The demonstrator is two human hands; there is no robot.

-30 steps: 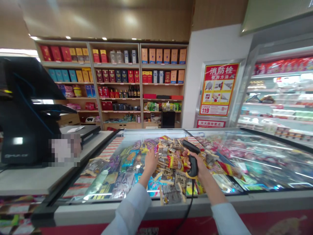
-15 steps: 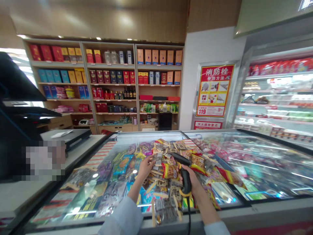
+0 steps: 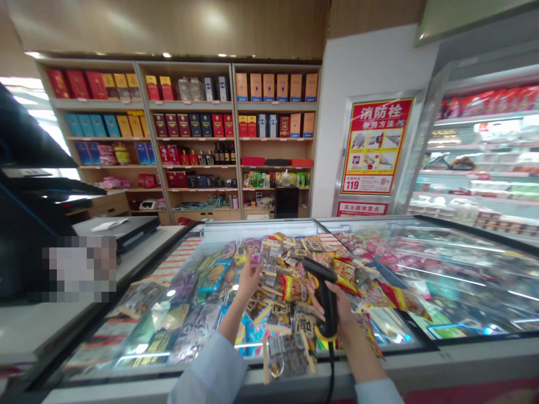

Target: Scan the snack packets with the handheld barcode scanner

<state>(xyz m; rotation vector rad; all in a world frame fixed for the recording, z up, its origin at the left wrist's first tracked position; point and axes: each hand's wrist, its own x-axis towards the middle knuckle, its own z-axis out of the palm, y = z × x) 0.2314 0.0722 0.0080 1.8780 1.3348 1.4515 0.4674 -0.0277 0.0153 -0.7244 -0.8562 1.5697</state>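
A heap of small snack packets [image 3: 295,280] lies on the glass lid of a chest freezer [image 3: 379,353]. My left hand [image 3: 249,276] reaches into the left side of the heap and pinches one packet [image 3: 266,257] by its edge. My right hand [image 3: 337,306] grips a black barcode scanner [image 3: 323,292] with a yellow collar; its head points left toward the packet. The scanner's cable [image 3: 330,376] hangs down toward me over the freezer's front edge.
A black checkout terminal [image 3: 29,191] stands on the grey counter [image 3: 50,320] at left. Wooden shelves [image 3: 189,134] with boxed goods line the back wall. A red fire-hydrant sign [image 3: 373,146] and an open chiller cabinet [image 3: 484,163] are at right.
My left hand has lifted slightly with a packet at the heap's left side. The scanner in my right hand has dropped nearer and turned toward it. The view has shifted a little.
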